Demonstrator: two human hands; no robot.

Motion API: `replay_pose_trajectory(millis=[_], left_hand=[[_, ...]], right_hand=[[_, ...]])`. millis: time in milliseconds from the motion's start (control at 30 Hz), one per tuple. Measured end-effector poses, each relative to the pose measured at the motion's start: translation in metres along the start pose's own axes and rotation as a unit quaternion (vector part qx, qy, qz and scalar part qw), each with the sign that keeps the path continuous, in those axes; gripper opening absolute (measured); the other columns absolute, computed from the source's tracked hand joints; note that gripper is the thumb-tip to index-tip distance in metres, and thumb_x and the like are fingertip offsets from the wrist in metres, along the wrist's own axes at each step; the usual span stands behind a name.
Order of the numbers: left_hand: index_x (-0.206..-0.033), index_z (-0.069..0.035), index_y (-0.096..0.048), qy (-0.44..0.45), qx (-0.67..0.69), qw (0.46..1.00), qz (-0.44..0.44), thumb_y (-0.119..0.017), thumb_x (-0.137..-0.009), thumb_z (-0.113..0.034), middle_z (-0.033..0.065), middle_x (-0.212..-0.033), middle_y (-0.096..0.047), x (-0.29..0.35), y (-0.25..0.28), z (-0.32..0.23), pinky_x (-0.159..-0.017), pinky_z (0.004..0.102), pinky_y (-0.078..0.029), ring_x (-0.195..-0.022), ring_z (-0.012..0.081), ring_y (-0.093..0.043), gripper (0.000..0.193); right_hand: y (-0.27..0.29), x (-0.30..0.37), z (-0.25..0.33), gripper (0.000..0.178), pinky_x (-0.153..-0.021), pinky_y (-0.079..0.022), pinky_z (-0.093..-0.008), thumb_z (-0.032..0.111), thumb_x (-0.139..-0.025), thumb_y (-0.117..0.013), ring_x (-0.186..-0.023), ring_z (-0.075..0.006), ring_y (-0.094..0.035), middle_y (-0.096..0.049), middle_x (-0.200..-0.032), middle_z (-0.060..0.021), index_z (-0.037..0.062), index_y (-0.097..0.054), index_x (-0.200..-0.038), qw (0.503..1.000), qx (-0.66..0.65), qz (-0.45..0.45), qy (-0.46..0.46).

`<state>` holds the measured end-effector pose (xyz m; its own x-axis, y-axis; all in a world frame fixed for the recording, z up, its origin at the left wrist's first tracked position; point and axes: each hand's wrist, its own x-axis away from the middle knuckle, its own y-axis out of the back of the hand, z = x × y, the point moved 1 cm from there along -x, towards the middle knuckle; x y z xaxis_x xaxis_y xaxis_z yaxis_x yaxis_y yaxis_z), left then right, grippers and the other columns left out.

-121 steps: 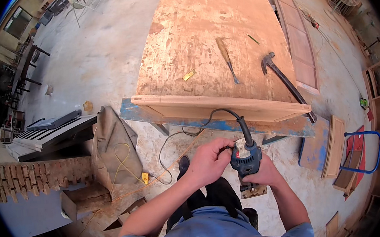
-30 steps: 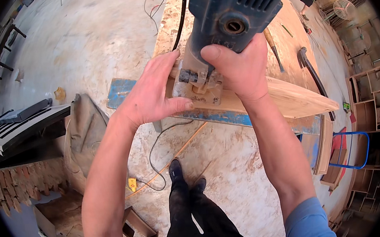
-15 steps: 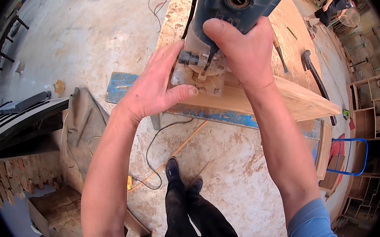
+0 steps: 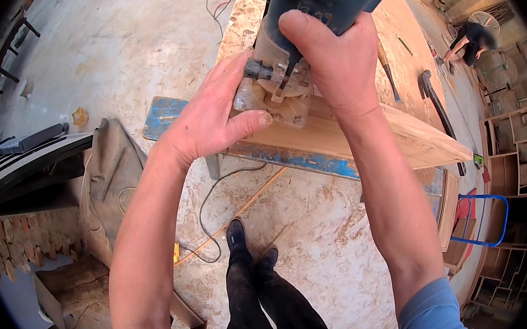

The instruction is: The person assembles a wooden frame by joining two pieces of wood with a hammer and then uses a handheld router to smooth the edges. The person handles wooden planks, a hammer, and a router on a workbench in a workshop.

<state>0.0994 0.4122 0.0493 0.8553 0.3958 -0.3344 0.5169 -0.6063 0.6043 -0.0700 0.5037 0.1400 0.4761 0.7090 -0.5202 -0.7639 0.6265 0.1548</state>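
Observation:
A dark blue trim router (image 4: 324, 0) with a clear plastic base stands on a light wooden board (image 4: 330, 136). My right hand (image 4: 342, 62) is wrapped round the router's body, thumb across the near side. At its left, my left hand (image 4: 214, 115) holds the base, fingers along the far left side and thumb at the front edge. Some of its fingertips are hidden behind the base. The board lies along the near edge of a workbench (image 4: 240, 24), its right end jutting past my right forearm.
A chisel (image 4: 388, 73) and a hammer (image 4: 439, 109) lie on the bench at the right. A dark cord (image 4: 202, 215) crosses the floor by my feet. A cloth-draped stand (image 4: 112, 173) is at the left. A co-worker (image 4: 471, 42) bends down at the far right.
The router and both my hands have shifted slightly left along the board. At the far right, the co-worker has bent lower with an arm reaching down.

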Motion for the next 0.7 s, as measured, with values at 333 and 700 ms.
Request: replay_pose_trajectory(millis=[333, 700], left_hand=[[-0.154, 0.008, -0.027, 0.016, 0.006, 1.0, -0.001, -0.063, -0.085, -0.07, 0.0315, -0.155, -0.035, 0.0004, 0.0004, -0.0031, -0.121, 0.0466, -0.027, -0.146, 0.0426, -0.033, 0.11], [-0.154, 0.008, -0.026, 0.026, -0.012, 1.0, 0.002, -0.06, -0.085, -0.074, 0.0314, -0.156, -0.034, 0.0009, 0.0008, -0.0044, -0.122, 0.0467, -0.026, -0.147, 0.0425, -0.031, 0.113]], right_hand=[[0.0028, -0.0041, -0.0032, 0.042, -0.077, -0.051, -0.0278, 0.035, -0.08, -0.085, -0.083, -0.0095, -0.061, -0.069, -0.094, -0.0006, 0.0032, -0.07, -0.102, 0.999, 0.013, 0.026, 0.019], [-0.0007, -0.0038, -0.0048, 0.042, -0.076, -0.051, -0.0272, 0.035, -0.08, -0.086, -0.083, -0.0089, -0.061, -0.069, -0.094, 0.0005, 0.0035, -0.07, -0.103, 0.999, -0.024, 0.023, 0.022]])
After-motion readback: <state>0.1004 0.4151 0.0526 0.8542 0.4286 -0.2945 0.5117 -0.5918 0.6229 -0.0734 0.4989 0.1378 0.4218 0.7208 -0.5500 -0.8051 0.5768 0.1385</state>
